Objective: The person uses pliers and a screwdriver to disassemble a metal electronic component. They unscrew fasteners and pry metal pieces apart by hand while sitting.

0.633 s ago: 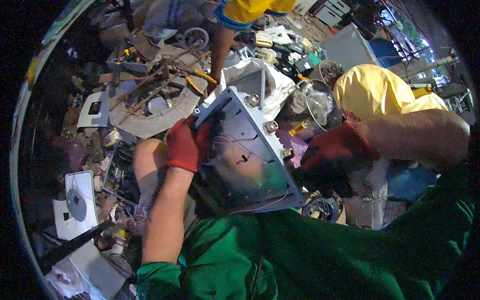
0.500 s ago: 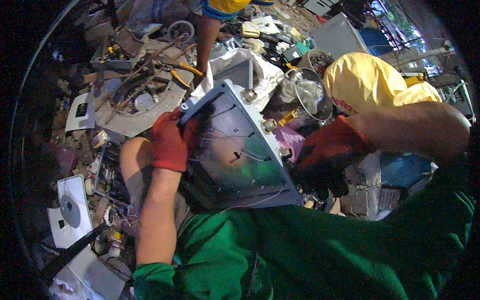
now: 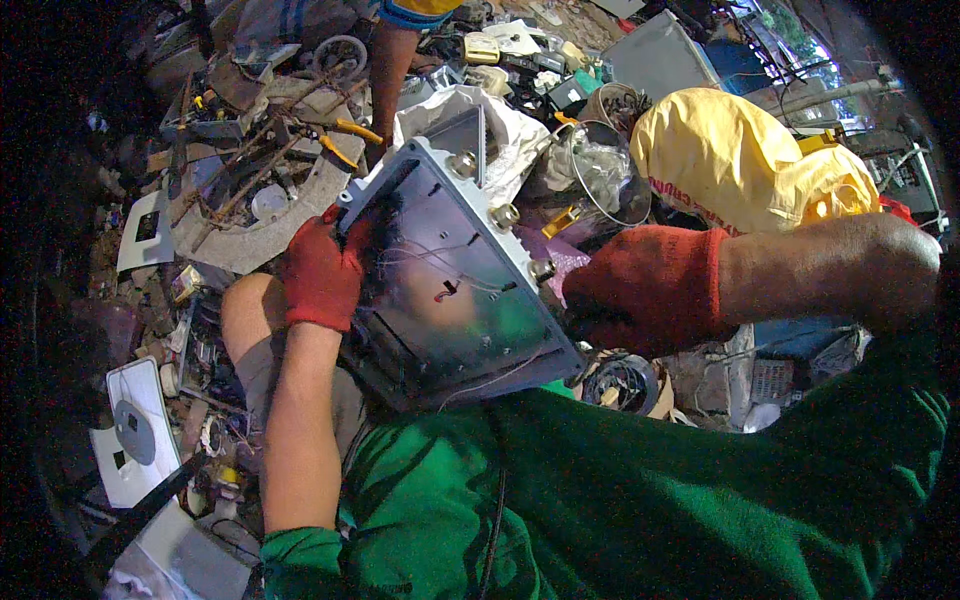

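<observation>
A grey box-shaped enclosure (image 3: 470, 290) rests tilted over my lap, its open side facing me. Thin wires (image 3: 440, 262) and small black clips show inside it. Metal cable glands, one of them the middle gland (image 3: 504, 215), stick out of its right wall. My left hand (image 3: 322, 272), in a red glove, grips the enclosure's left edge. My right hand (image 3: 645, 290), also red-gloved, is closed beside the right wall, close to the lowest gland (image 3: 541, 270). Its fingertips are in shadow, so what they hold is hidden.
Another person's arm (image 3: 392, 80) reaches down at the top, near orange-handled cutters (image 3: 342, 150). A white sack (image 3: 510, 150), a bucket with clear plastic (image 3: 605, 180) and a yellow cloth bundle (image 3: 715, 150) stand beyond the enclosure. White panels (image 3: 140, 430) and scrap lie at left.
My right hand has turned and come lower, with more of the glove's back showing. The whole view has shifted slightly, and the enclosure stays in my left hand.
</observation>
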Demonstrator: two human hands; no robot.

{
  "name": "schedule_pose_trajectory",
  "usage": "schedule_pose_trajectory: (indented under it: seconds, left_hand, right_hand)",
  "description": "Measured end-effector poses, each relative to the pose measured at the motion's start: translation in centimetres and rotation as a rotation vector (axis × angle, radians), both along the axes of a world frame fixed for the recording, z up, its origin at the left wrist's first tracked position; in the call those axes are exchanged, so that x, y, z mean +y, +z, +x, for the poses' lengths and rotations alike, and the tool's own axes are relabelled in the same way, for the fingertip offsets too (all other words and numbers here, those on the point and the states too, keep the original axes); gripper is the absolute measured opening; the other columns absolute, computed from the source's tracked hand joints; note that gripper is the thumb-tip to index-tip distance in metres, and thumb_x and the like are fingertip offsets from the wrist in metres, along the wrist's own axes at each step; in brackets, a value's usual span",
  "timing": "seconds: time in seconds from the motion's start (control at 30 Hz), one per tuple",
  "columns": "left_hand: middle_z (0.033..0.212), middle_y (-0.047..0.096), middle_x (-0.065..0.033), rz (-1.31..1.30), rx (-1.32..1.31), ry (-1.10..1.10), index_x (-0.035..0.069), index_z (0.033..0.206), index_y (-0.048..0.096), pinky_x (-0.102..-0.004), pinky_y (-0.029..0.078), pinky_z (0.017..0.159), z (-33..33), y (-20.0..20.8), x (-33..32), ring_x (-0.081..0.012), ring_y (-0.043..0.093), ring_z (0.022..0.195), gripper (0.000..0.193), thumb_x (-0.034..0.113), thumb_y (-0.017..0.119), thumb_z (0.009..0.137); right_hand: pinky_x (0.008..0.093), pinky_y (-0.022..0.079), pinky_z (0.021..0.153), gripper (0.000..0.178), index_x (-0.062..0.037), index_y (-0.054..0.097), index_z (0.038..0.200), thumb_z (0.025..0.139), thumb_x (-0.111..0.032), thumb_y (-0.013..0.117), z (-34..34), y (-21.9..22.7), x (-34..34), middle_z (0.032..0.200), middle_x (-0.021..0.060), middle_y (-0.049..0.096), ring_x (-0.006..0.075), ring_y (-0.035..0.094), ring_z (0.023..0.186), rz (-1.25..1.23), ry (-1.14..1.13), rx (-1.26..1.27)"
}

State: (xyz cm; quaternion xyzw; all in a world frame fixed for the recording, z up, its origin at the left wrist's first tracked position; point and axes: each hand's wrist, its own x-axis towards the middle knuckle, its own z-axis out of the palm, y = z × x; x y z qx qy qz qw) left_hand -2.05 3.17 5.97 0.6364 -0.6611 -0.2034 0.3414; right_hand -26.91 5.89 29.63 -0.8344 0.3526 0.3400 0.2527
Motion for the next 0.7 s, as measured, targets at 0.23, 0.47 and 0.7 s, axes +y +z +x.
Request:
schedule_pose_trajectory:
  seconds: [0.23,0.47,0.7]
  left_hand:
    - [0.099,0.067,-0.0251,-0.001,0.021,-0.022,-0.001,0.116,0.066,-0.0450,0.051,0.081,-0.3,-2.7,-1.5,-0.0417,0.065,0.093,0.040,0.032,0.061,0.093]
    - [0.096,0.069,-0.0239,0.049,0.110,0.004,0.004,0.119,0.066,-0.0457,0.052,0.082,-0.7,-2.8,-2.0,-0.0410,0.066,0.092,0.041,0.035,0.058,0.094]
    - [0.112,0.065,-0.0266,0.103,0.093,-0.017,0.000,0.114,0.065,-0.0471,0.047,0.093,-0.5,-5.6,-2.3,-0.0441,0.060,0.106,0.039,0.032,0.058,0.093]
  right_hand:
    - [0.0472,0.052,0.075,0.026,-0.0085,0.062,0.100,0.080,-0.025,0.066,-1.0,-1.1,-0.9,0.094,0.0151,0.065,0.0324,0.066,0.087,-0.387,0.706,-0.425]
    - [0.0493,0.052,0.077,0.029,-0.0069,0.062,0.104,0.089,-0.032,0.059,-2.1,-0.8,-1.6,0.092,0.0204,0.069,0.0388,0.067,0.087,-0.048,-0.234,-0.367]
    - [0.0439,0.051,0.067,0.035,-0.0019,0.064,0.097,0.094,-0.036,0.057,-2.0,-2.4,-1.8,0.082,0.0206,0.067,0.0335,0.066,0.074,-0.013,-0.367,-0.189]
